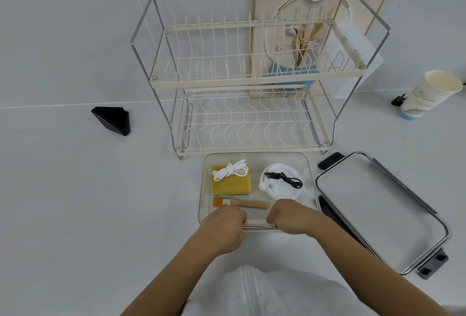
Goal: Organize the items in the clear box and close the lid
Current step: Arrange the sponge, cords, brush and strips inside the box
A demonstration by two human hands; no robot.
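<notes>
- Paper cup [428, 93], far right of the table [75, 189]: carries printed marking on its white side, a scrolled emblem with lines of script beneath. The print is too small and blurred to read; no word or brand can be made out.
- The same cup shows a blue band with a line drawing at its base; no lettering legible there.
- Black wedge-shaped object [112, 121], left of the table: no marking can be made out.
- Clear box [254, 156] and the lid [378, 212] beside it: no label, number or brand seen.
- Finding: no readable text, numeral or sign anywhere in view.
</notes>
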